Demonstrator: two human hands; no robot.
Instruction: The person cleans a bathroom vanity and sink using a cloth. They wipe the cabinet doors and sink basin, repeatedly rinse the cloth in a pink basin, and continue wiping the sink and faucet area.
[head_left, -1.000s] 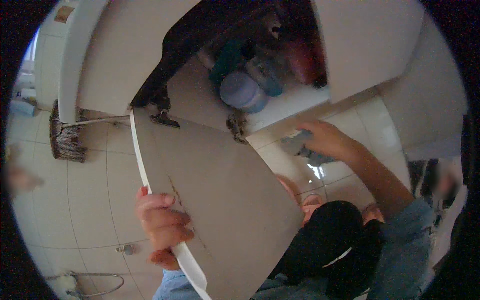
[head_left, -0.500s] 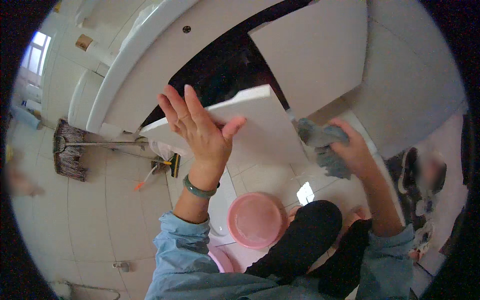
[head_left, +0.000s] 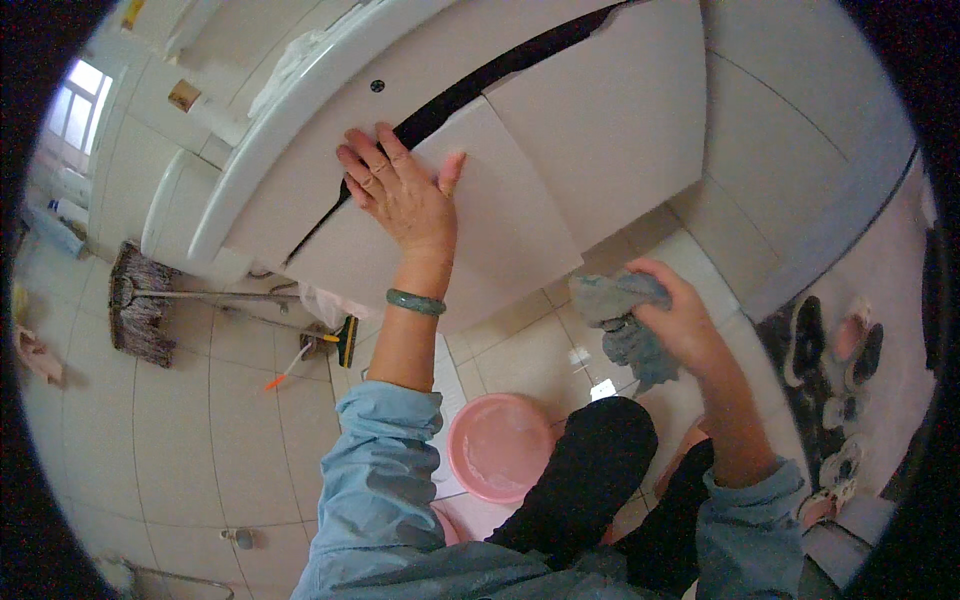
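Note:
My left hand (head_left: 402,205) lies with its fingers spread against the upper edge of a white cabinet door (head_left: 500,215). That door is almost closed, with a dark gap along its top. To its right is a second white door (head_left: 610,120), nearly flush with it. My right hand (head_left: 678,318) grips a crumpled grey-green cloth (head_left: 625,315), held below the right door's lower edge and apart from it. A white basin rim (head_left: 290,95) curves above the cabinet.
A pink washbasin (head_left: 500,450) with liquid in it stands on the tiled floor before my knees. A mop (head_left: 145,305) and a small yellow-black brush (head_left: 347,342) are at the left. Several shoes (head_left: 835,370) lie at the right.
The left cabinet door has swung from wide open to almost closed under my left hand. My right hand has moved slightly down and left with the cloth.

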